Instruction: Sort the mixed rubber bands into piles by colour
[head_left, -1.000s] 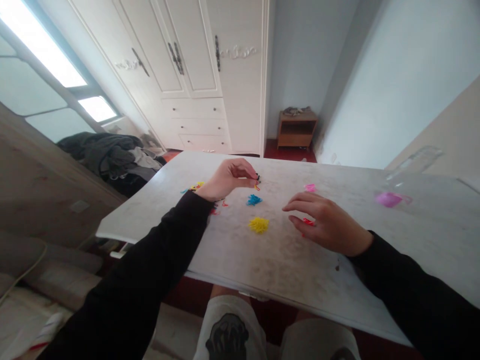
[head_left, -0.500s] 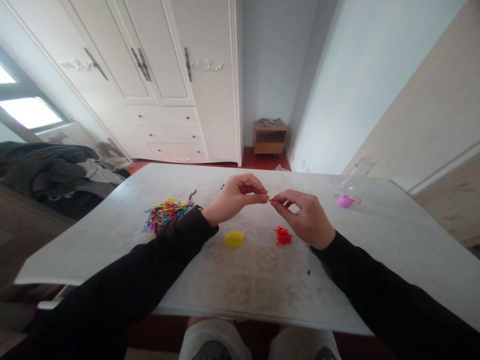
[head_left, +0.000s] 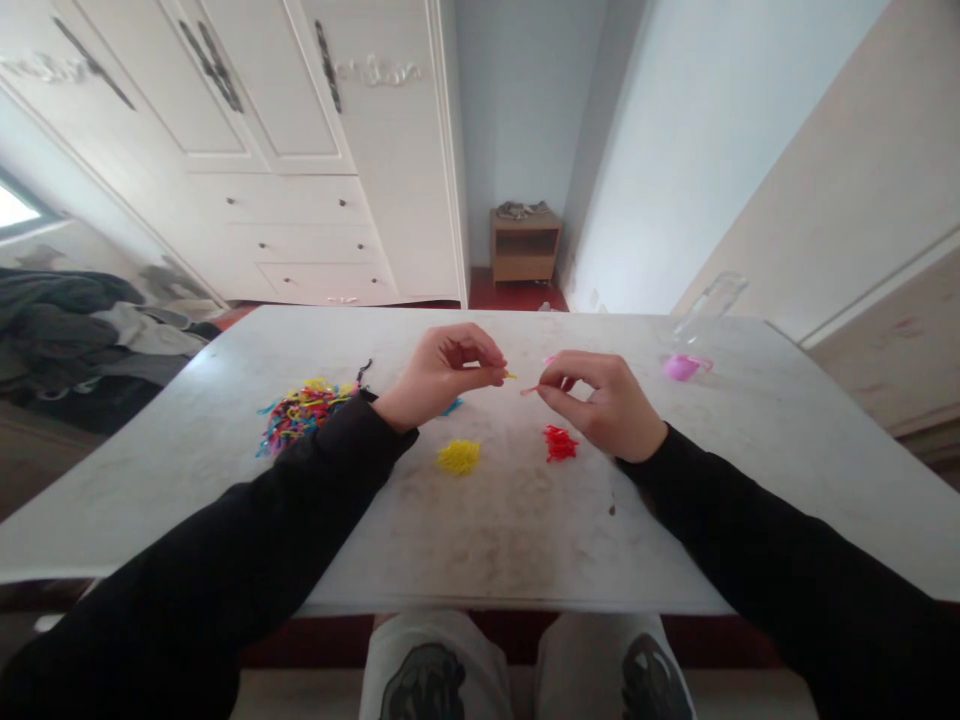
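My left hand (head_left: 442, 372) is pinched on a small yellow elastic band (head_left: 511, 376), whose tip sticks out past the fingertips. Facing it, my right hand (head_left: 606, 400) holds a thin reddish elastic band (head_left: 529, 390) between thumb and forefinger. A small gap separates the two bands, above the table. Below the hands lie a yellow pile of bands (head_left: 458, 457) and a red pile of bands (head_left: 561, 443). A larger mixed-colour pile (head_left: 304, 415) is partly covered by my left sleeve. Some blue pieces (head_left: 452, 406) peek out beside my left wrist.
On the right of the pale table (head_left: 525, 540) are a pink plastic item (head_left: 681, 368) and a clear bottle (head_left: 711, 308). A bit of pink (head_left: 550, 359) shows behind my right hand. White wardrobe (head_left: 300, 220) and heaped clothes (head_left: 60, 330) stand beyond.
My fingertips, which met at a small yellow and red piece, have drawn apart, each hand keeping a band. The view has tilted down and shifted slightly right.
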